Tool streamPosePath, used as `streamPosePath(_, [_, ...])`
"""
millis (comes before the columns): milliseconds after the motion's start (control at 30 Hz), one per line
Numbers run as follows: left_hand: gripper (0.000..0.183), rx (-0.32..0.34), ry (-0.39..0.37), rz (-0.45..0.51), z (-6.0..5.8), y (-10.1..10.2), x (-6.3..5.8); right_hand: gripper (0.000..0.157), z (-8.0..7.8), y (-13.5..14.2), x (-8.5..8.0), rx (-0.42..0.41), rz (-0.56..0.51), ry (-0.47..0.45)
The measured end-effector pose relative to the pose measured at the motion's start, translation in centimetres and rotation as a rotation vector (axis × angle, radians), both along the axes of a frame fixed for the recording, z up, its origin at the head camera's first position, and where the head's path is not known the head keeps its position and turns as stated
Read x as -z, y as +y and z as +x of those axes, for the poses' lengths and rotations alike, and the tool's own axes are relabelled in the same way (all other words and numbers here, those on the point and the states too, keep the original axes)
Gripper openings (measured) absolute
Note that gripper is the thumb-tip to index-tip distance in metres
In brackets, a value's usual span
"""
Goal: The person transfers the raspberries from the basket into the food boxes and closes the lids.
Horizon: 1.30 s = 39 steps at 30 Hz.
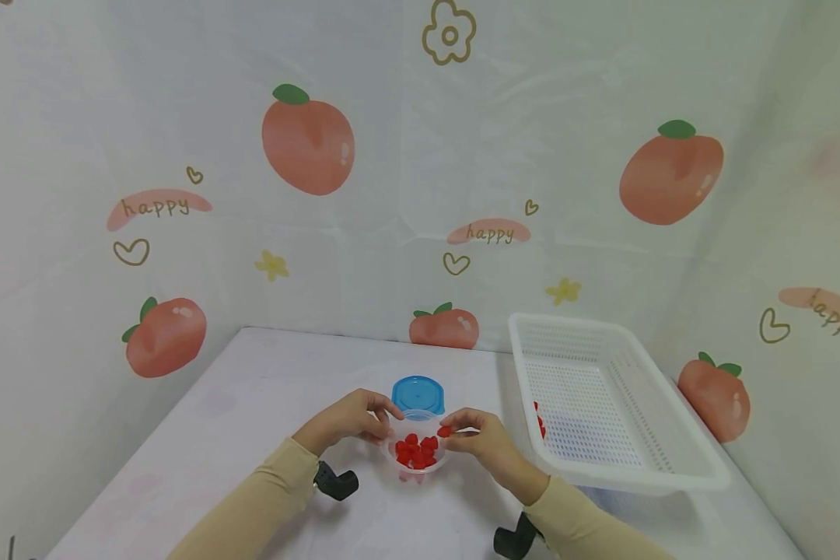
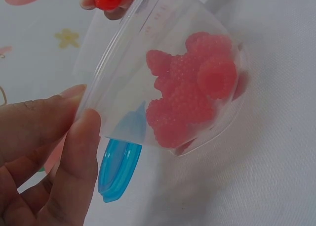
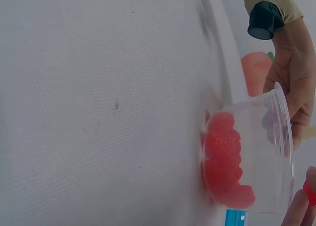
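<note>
A clear plastic tub stands on the table, with several red raspberries heaped in its bottom. My left hand pinches the tub's rim on the left, thumb and forefinger meeting at the edge in the left wrist view. On the opposite side, my right hand holds a single raspberry between its fingertips, right by the rim. Just behind the tub lies a blue lid.
At the right stands a large white perforated basket, with a few red pieces showing along its left inner side. A fruit-patterned cloth hangs behind the white table. Black wrist devices hang below both sleeves.
</note>
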<state>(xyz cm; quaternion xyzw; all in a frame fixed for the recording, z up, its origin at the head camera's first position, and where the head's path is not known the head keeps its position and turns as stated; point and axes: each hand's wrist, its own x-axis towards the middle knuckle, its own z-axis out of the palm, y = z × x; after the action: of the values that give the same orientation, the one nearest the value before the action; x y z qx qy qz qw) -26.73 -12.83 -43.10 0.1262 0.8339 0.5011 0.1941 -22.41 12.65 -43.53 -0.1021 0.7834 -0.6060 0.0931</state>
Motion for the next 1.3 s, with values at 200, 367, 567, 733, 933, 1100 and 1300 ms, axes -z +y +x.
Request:
streamPosePath(200, [0.028,0.006,-0.003,0.004,-0.09,-0.07,0.09,0.033,-0.17,-0.04,0.03,-0.013,0.007,0.0])
streamPosePath(367, [0.028,0.006,0.0,-0.002,-0.11,-0.08,0.07,0.032,-0.22,-0.11,-0.07,-0.032,0.0,-0.009])
streamPosePath(567, [0.027,-0.002,-0.004,-0.013,-0.07,-0.05,0.06,0.031,-0.08,-0.1,-0.33,-0.047,-0.003,-0.007])
streamPosePath(733, [0.028,-0.001,-0.003,-0.015,-0.04,-0.01,0.04,0.029,-0.06,-0.13,-0.31,-0.05,0.002,-0.005])
streamPosePath(933, [0.028,-0.005,-0.003,-0.011,0.0,0.07,-0.08,0.03,-0.05,-0.09,-0.26,-0.045,0.018,-0.001])
streamPosePath(1100, [0.028,-0.008,-0.004,-0.011,0.03,0.1,-0.1,0.027,-0.13,-0.06,-0.17,-0.042,0.017,-0.002])
streamPosePath(1300, [0.029,0.0,-0.005,-0.003,-0.04,0.06,-0.03,0.028,-0.27,-0.02,-0.07,-0.049,0.008,-0.009])
